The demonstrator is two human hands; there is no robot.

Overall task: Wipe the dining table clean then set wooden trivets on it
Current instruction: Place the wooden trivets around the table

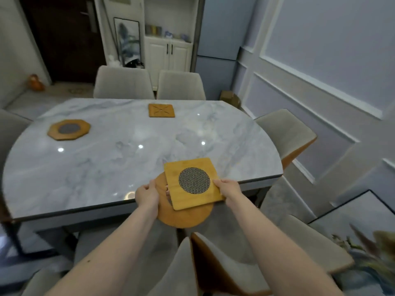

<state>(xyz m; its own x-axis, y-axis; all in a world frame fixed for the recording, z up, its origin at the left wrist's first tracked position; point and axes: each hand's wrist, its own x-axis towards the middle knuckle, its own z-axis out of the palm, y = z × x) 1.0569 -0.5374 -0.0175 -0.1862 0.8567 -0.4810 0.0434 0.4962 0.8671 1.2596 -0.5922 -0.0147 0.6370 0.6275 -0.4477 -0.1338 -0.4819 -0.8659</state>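
Over the table (106, 167), both hands (147, 194) grip stacked trivets (192, 182).

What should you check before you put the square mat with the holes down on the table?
1. Right hand grips the square trivet: ok.
2. Left hand holds the round trivet underneath: ok.
3. Bare table ahead to land on: ok.
4. Octagonal trivet and far square trivet well out of the way: ok.
5. Table wiped clean: looks shiny, but cannot tell.
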